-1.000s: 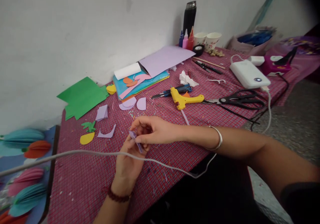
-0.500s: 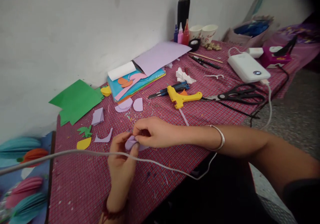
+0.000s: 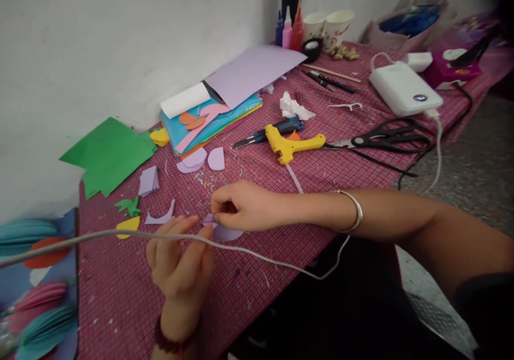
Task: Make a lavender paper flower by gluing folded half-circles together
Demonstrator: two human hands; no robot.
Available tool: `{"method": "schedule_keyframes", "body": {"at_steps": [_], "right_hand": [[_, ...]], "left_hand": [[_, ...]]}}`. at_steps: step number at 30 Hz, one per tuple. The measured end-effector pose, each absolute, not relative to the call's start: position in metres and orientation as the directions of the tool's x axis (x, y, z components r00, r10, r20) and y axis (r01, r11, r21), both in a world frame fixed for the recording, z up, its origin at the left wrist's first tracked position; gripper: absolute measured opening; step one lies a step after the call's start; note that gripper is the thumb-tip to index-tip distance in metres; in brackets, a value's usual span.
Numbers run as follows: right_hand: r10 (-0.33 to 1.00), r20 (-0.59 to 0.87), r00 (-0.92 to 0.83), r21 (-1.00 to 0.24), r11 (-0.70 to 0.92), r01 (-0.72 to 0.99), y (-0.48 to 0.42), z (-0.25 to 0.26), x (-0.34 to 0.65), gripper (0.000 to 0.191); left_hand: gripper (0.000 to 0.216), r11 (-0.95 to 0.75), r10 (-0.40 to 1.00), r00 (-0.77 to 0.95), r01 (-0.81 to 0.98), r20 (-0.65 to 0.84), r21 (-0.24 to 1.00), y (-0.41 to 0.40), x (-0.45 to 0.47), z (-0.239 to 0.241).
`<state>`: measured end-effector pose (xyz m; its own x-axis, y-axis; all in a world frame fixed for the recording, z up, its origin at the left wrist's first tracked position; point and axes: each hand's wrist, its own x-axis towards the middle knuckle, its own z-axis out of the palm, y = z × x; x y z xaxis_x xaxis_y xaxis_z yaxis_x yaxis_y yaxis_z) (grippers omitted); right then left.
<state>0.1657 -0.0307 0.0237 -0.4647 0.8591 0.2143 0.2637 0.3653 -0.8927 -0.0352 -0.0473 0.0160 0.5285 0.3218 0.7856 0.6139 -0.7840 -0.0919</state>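
Observation:
My right hand (image 3: pixel 249 205) is closed in a pinch on a small folded piece of light purple paper (image 3: pixel 209 219). Most of that piece is hidden by fingers. Just left of it is my left hand (image 3: pixel 180 258), its fingers apart, one fingertip at the paper's lower edge; whether it touches is unclear. Under my right hand lies a flat purple paper piece (image 3: pixel 227 233). Rounded purple cutouts (image 3: pixel 216 158), a small purple stack (image 3: pixel 149 181) and a curved purple offcut (image 3: pixel 160 213) lie beyond my hands. A white cable (image 3: pixel 257 255) crosses in front of my left hand.
A yellow glue gun (image 3: pixel 291 145), a utility knife (image 3: pixel 251 138) and black scissors (image 3: pixel 381 139) lie on the checked cloth. Green sheets (image 3: pixel 106 154) and a large purple sheet (image 3: pixel 257 74) are by the wall. A white power bank (image 3: pixel 405 90) sits at right.
My left hand has shifted left and its fingers have spread off the purple paper. My right hand keeps its pinch. The whole view has tilted slightly downward.

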Motion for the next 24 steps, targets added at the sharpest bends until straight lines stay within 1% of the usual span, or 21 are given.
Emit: {"method": "schedule_keyframes", "body": {"at_steps": [3, 8, 11, 15, 19, 21, 24], "right_hand": [[0.887, 0.171, -0.429, -0.939, 0.279, 0.202, -0.029, 0.020, 0.163, 0.009], [0.913, 0.114, -0.392, -0.968, 0.191, 0.164, -0.025, 0.014, 0.161, 0.006], [0.918, 0.100, -0.383, -0.973, 0.172, 0.157, -0.023, 0.013, 0.161, 0.006], [0.919, 0.083, -0.387, -0.976, 0.154, 0.157, -0.022, 0.015, 0.163, 0.005], [0.916, 0.065, -0.396, -0.977, 0.138, 0.160, -0.022, 0.018, 0.164, 0.006], [0.918, 0.076, -0.390, -0.979, 0.142, 0.145, -0.021, 0.018, 0.165, 0.007], [0.923, 0.116, -0.366, -0.977, 0.173, 0.125, -0.019, 0.015, 0.165, 0.007]], "left_hand": [[0.031, -0.800, 0.256, 0.563, 0.580, 0.786, -0.154, -0.048, -0.034, 0.016], [0.030, -0.845, 0.281, 0.615, 0.523, 0.737, -0.114, -0.050, -0.033, 0.013], [0.029, -0.847, 0.295, 0.617, 0.522, 0.730, -0.099, -0.051, -0.032, 0.010], [0.030, -0.843, 0.274, 0.596, 0.527, 0.755, -0.110, -0.053, -0.031, 0.010], [0.036, -0.829, 0.267, 0.570, 0.546, 0.777, -0.116, -0.056, -0.035, 0.011], [0.037, -0.834, 0.282, 0.568, 0.544, 0.773, -0.096, -0.057, -0.038, 0.011], [0.033, -0.837, 0.319, 0.558, 0.545, 0.766, -0.048, -0.058, -0.040, 0.009]]}}
